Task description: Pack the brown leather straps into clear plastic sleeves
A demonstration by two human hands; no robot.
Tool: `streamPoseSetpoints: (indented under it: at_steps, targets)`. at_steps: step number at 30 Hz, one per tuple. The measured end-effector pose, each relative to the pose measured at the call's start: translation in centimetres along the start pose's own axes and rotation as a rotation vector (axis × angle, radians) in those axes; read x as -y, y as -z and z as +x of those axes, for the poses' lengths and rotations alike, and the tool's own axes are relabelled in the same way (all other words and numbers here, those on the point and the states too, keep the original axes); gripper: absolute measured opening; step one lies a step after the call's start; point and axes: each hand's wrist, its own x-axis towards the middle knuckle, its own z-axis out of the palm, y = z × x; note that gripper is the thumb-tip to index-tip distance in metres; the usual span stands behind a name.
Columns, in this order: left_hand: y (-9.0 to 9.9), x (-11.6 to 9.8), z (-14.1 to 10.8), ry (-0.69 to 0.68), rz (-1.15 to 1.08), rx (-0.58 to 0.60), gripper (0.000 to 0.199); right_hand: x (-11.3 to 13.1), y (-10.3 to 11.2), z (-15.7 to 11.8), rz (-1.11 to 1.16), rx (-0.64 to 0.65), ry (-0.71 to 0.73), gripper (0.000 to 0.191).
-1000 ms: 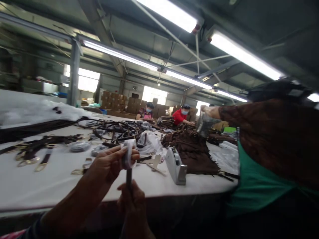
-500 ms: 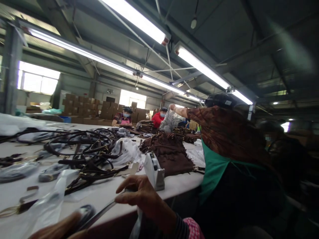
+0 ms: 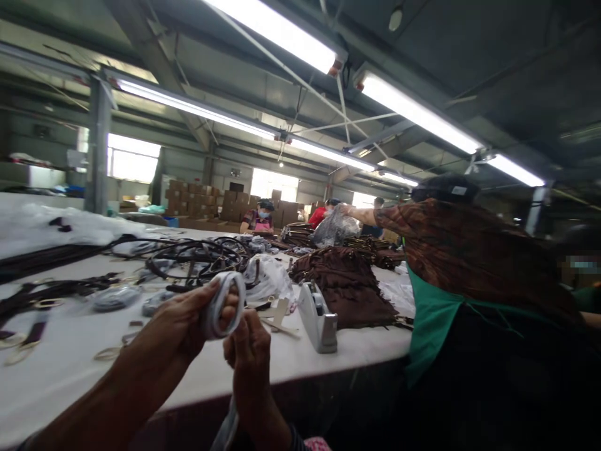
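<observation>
A coiled pale grey strip (image 3: 216,310) is gripped by my left hand (image 3: 185,319), whose fingers wrap round and through the loop above the table's front edge. Just right of it, the fingers of my right hand (image 3: 248,341) are pinched together at the coil's lower side, and a length of the grey strip (image 3: 228,426) hangs below. Whether that hand pinches the strip is partly hidden. A grey tape dispenser (image 3: 319,319) stands on the white table (image 3: 366,351) to the right of my hands.
Dark straps (image 3: 206,254) with metal rings and plastic-wrapped coils (image 3: 115,299) lie on the table. Behind the dispenser is a brown fabric pile (image 3: 340,288). A person in a green apron (image 3: 432,313) stands close at right, holding clear plastic. Others sit farther back.
Both my hands have risen and come together, with the grey coil now lifted into clear view. The view has turned left. The nearby person still holds up the plastic.
</observation>
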Motion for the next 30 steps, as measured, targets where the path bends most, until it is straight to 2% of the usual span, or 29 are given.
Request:
streamPoseSetpoints:
  at_steps: [2, 4, 6, 9, 12, 14, 16, 18, 20, 24, 28, 30]
  targets:
    - [-1.3, -2.0, -0.3, -0.046, -0.044, -0.018, 0.02, 0.1, -0.1, -0.5, -0.035, 0.058, -0.001, 0.048]
    - [-2.0, -3.4, -0.4, -0.199, -0.03, 0.022, 0.016, 0.1, 0.4, -1.3, -0.006, 0.161, -0.14, 0.051]
    - [-1.9, -3.8, -0.2, -0.326, 0.068, 0.073, 0.015, 0.2, 1.0, -2.1, 0.035, 0.275, -0.3, 0.054]
    - [-0.3, -2.4, 0.8, -0.495, 0.459, 0.081, 0.016, 0.5, 2.2, -3.2, 0.107, 0.401, -0.46, 0.048]
    - [2.0, 0.3, 2.3, -0.833, 0.986, 0.064, 0.012, 0.8, 3.1, -3.6, 0.224, 0.472, -0.585, 0.046]
    - [3.5, 1.9, 3.0, -1.073, 1.256, 0.156, 0.013, 1.2, 3.7, -3.3, 0.279, 0.481, -0.646, 0.049]
    - [4.8, 2.8, 3.4, -1.213, 1.472, 0.305, 0.019, 1.9, 4.5, -2.7, 0.285, 0.484, -0.663, 0.052]
    - [5.8, 3.1, 3.2, -1.217, 1.626, 0.43, 0.023, 3.0, 5.4, -1.7, 0.225, 0.494, -0.644, 0.05]
    - [6.7, 3.1, 2.9, -1.123, 1.688, 0.489, 0.02, 4.1, 6.5, -0.4, 0.13, 0.511, -0.624, 0.045]
    - [7.8, 3.1, 2.4, -0.854, 1.714, 0.495, 0.022, 5.4, 8.0, 2.8, -0.002, 0.577, -0.622, 0.036]
    - [7.6, 2.5, 2.8, -0.61, 1.77, 0.491, 0.021, 5.5, 8.6, 6.1, -0.088, 0.647, -0.617, 0.045]
    - [7.3, 1.7, 3.0, -0.518, 1.746, 0.51, 0.027, 5.5, 8.7, 7.4, -0.119, 0.686, -0.589, 0.046]
